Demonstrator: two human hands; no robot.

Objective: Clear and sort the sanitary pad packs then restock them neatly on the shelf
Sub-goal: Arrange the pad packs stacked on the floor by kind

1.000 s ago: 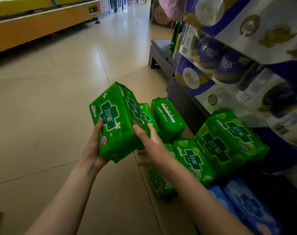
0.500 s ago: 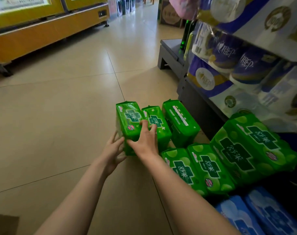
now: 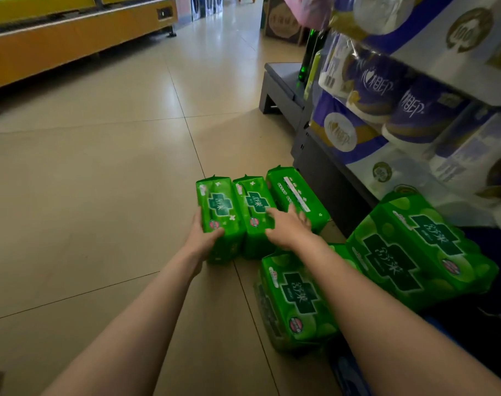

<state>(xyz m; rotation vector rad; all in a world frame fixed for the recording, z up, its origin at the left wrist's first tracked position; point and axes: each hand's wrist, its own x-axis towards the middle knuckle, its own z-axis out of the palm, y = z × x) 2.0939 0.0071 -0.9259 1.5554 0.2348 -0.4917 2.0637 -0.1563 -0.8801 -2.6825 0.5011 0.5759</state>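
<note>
Green plastic packs stand in a short row on the tiled floor (image 3: 86, 167), which looks like your sorting spot beside the shelf unit (image 3: 329, 178).

Head view, the only one: your left hand (image 3: 203, 238) grips the leftmost pack (image 3: 219, 212), thumb on its front face, fingers curled round the outer side, so it stays upright while you square it against its neighbour. The middle pack (image 3: 255, 207) touches it on the right, and a third pack (image 3: 296, 195) sits just beside that, turned so its white-labelled side shows. That one probably needs turning to match.

Your right hand (image 3: 286, 228) is motion-blurred, fingers spread and fairly straight, over the seam between the middle and third packs. It seems to press or steady them, not wrap them. Contact itself I cannot tell through the blur.

Nearer you, a larger light-green pack (image 3: 297, 301) lies on the floor under your right forearm, and a bigger bundle (image 3: 415, 252) leans at the shelf foot just beside it. These carry a different pattern, so keeping them apart from the small row reads as sorting by type. Blue packs (image 3: 349, 375) are partly hidden low down.

Toilet-roll packs (image 3: 386, 101) fill the shelf above. A yellow cabinet (image 3: 72, 44) stands well apart across the aisle.

Judgement: sorting is midway, restocking not yet begun.
</note>
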